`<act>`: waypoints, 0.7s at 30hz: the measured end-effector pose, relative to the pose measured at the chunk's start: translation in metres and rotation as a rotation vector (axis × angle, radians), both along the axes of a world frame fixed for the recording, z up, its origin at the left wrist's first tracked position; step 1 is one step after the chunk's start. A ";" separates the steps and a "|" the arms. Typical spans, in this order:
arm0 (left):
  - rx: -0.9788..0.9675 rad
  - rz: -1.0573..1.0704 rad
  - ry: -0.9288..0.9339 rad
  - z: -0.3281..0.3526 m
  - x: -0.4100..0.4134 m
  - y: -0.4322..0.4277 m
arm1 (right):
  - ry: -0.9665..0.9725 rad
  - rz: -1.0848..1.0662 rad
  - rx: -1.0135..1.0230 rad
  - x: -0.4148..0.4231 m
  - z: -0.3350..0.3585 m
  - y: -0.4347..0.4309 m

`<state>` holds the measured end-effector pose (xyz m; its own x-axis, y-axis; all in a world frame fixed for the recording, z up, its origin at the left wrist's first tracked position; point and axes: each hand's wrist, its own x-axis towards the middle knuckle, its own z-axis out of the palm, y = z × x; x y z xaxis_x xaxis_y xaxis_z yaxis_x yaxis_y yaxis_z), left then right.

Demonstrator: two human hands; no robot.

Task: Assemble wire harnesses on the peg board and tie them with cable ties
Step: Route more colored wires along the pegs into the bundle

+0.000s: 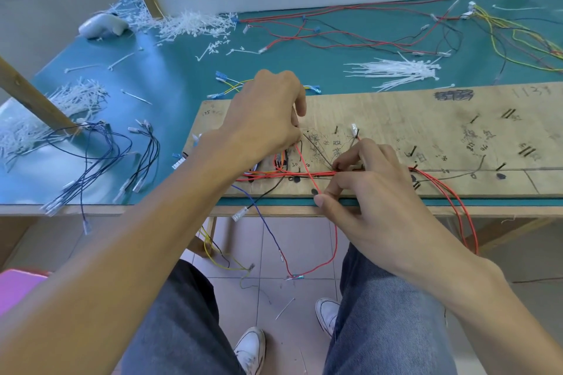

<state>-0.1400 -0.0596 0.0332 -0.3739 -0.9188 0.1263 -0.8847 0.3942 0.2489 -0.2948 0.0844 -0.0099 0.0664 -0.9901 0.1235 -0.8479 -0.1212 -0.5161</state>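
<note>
A plywood peg board with nails and pencil marks lies at the bench's front edge. A bundle of red wires runs along its lower part and hangs off to the right. One red wire slants across the board. My left hand pinches its upper end. My right hand pinches its lower end at the board's front edge, fingers also on the bundle. A white connector sits by a nail above my right hand.
White cable ties lie in a loose bunch behind the board and in heaps at the back and left. Blue and black wires lie left; red, black and yellow harnesses lie behind. Wires dangle over the tiled floor.
</note>
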 end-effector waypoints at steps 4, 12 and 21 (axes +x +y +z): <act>0.018 -0.044 -0.016 0.004 0.002 0.006 | -0.003 0.023 0.051 -0.002 0.005 0.001; 0.057 -0.091 -0.086 0.012 0.014 0.008 | -0.026 0.033 0.040 -0.008 0.013 0.003; -0.104 -0.290 -0.336 0.015 0.018 0.011 | 0.021 0.013 0.034 -0.011 0.020 0.003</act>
<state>-0.1224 -0.0486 0.0479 -0.6502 -0.7588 0.0396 -0.7587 0.6456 -0.0872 -0.3058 0.0878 0.0099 0.0818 -0.9927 0.0886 -0.8569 -0.1154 -0.5023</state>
